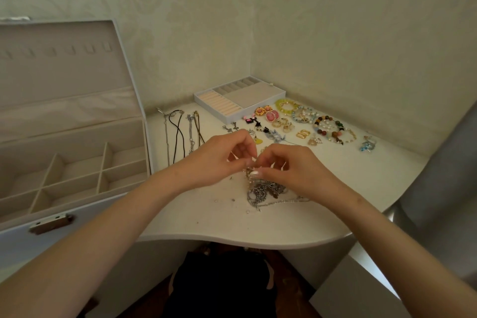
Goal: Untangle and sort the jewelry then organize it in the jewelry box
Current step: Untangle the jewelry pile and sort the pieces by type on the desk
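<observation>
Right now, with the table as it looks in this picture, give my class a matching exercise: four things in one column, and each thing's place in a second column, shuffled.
Things
1. jewelry box
2. ring tray
3. tangled chains
4. beaded bracelets

Places
A. nearest the table's front edge
B. far left, lid raised
C. far right, laid in a group
D. farthest back, in the corner

Pairs: 1-B, 2-D, 3-A, 4-C
</observation>
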Demonstrator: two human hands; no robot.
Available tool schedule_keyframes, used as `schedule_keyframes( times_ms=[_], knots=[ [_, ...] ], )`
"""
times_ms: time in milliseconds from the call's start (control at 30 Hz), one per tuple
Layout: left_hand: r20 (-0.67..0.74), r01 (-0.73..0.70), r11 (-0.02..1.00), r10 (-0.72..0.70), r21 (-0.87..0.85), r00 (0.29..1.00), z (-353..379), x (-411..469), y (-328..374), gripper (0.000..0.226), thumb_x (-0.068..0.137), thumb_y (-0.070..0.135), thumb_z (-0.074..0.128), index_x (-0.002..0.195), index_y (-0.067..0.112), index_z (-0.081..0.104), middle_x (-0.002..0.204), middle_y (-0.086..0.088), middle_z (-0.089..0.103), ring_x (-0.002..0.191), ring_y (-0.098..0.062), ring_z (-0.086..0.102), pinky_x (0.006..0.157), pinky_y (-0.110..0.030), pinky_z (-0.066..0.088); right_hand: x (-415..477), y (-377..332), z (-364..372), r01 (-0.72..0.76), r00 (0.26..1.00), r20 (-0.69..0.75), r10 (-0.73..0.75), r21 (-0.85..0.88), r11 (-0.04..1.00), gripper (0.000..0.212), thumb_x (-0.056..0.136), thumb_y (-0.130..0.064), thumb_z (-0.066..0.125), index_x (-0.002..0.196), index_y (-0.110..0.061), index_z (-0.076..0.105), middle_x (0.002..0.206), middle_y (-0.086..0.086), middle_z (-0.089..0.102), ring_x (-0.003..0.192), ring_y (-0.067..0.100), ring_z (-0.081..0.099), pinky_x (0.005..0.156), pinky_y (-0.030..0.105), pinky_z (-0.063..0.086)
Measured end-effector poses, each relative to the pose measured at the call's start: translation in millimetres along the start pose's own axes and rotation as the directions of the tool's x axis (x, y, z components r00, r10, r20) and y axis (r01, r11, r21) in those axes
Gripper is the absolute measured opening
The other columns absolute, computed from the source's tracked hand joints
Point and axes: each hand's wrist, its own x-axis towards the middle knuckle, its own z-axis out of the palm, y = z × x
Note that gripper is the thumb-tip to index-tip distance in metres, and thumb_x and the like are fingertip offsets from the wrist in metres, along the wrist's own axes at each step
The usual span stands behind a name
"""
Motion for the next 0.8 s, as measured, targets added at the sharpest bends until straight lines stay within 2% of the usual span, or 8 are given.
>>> schedule_keyframes(
  times_ms=[100, 167, 233, 300, 467, 600, 733, 800],
  knots=[
    [-0.021, 0.038, 0.99, -0.041, -0.137, 0.999, -1, 2, 0, 0.019, 0.089, 0.008, 0.061, 0.088, 0.025, 0.054, 0.091, 0.004, 0.063, 0.088, -0.015, 0.063, 0.083, -0.03, 0.051, 3, 0, 6, -0.029, 1.0, 0.006, 0.028, 0.08, 0.996, 0.011, 0.077, -0.021, 0.077, 0.074, -0.022, 0.066, 0.057, -0.021, 0.06, 0.049, -0.003, 0.046, 0.05, 0.008, 0.035],
    [-0.044, 0.037, 0.982, -0.046, -0.186, 0.998, -1, 2, 1, 0.018, 0.089, 0.005, 0.061, 0.088, 0.022, 0.055, 0.088, 0.006, 0.062, 0.082, -0.009, 0.062, 0.077, -0.023, 0.05, 4, -1, 6, -0.038, 0.999, 0.011, 0.037, 0.135, 0.99, 0.009, 0.077, -0.017, 0.077, 0.076, -0.016, 0.068, 0.062, -0.013, 0.064, 0.053, -0.003, 0.051, 0.056, 0.012, 0.041],
    [-0.062, 0.038, 0.974, -0.053, -0.223, 0.997, -2, 3, 2, 0.018, 0.09, 0.003, 0.059, 0.088, 0.021, 0.055, 0.087, 0.007, 0.061, 0.076, -0.003, 0.06, 0.07, -0.017, 0.048, 5, -3, 4, -0.056, 0.998, 0.024, 0.051, 0.283, 0.958, 0.008, 0.078, -0.011, 0.076, 0.08, -0.008, 0.069, 0.069, 0.0, 0.068, 0.063, 0.006, 0.061, 0.065, 0.02, 0.051],
    [-0.07, 0.036, 0.97, -0.054, -0.241, 0.996, -2, 3, 4, 0.017, 0.091, 0.004, 0.057, 0.089, 0.021, 0.055, 0.089, 0.004, 0.061, 0.074, 0.0, 0.058, 0.067, -0.014, 0.045, 5, -6, 1, -0.068, 0.997, 0.049, 0.052, 0.409, 0.91, 0.009, 0.079, -0.006, 0.073, 0.084, -0.001, 0.067, 0.069, 0.005, 0.068, 0.064, 0.011, 0.065, 0.066, 0.022, 0.054],
    [-0.053, 0.058, 0.965, -0.074, -0.255, 0.996, -3, 3, 7, 0.012, 0.093, 0.009, 0.054, 0.098, 0.02, 0.057, 0.094, 0.007, 0.062, 0.079, -0.006, 0.059, 0.07, -0.017, 0.046, 9, -10, -6, -0.035, 0.999, 0.011, 0.033, 0.452, 0.891, 0.008, 0.078, -0.004, 0.072, 0.081, -0.001, 0.065, 0.07, 0.01, 0.069, 0.06, 0.016, 0.065, 0.063, 0.024, 0.053],
    [-0.038, 0.125, 0.992, -0.126, -0.035, 0.991, -9, -1, 6, 0.013, 0.088, 0.02, 0.063, 0.098, 0.025, 0.056, 0.096, 0.008, 0.064, 0.081, -0.003, 0.061, 0.072, -0.019, 0.044, 11, -12, -12, -0.011, 1.0, -0.013, 0.02, 0.475, 0.88, 0.007, 0.081, -0.001, 0.069, 0.08, -0.002, 0.062, 0.069, 0.009, 0.068, 0.059, 0.015, 0.064, 0.06, 0.024, 0.052],
    [0.214, 0.244, 0.902, -0.333, 0.355, 0.918, -16, -13, 5, 0.057, 0.074, 0.031, 0.078, 0.122, 0.024, 0.047, 0.114, 0.009, 0.044, 0.096, -0.006, 0.054, 0.083, -0.022, 0.046, 11, -11, -17, -0.003, 1.0, -0.002, 0.004, 0.49, 0.872, 0.01, 0.085, 0.0, 0.064, 0.079, -0.007, 0.058, 0.08, 0.015, 0.071, 0.064, 0.018, 0.064, 0.06, 0.026, 0.051],
    [0.272, 0.262, 0.861, -0.404, 0.437, 0.873, -16, -17, 4, 0.07, 0.069, 0.031, 0.081, 0.127, 0.024, 0.042, 0.114, 0.009, 0.038, 0.097, -0.008, 0.053, 0.086, -0.026, 0.047, 10, -11, -18, 0.001, 1.0, 0.01, -0.007, 0.48, 0.877, 0.012, 0.085, -0.002, 0.063, 0.079, -0.009, 0.056, 0.081, 0.015, 0.072, 0.066, 0.018, 0.062, 0.059, 0.026, 0.048]
  ],
)
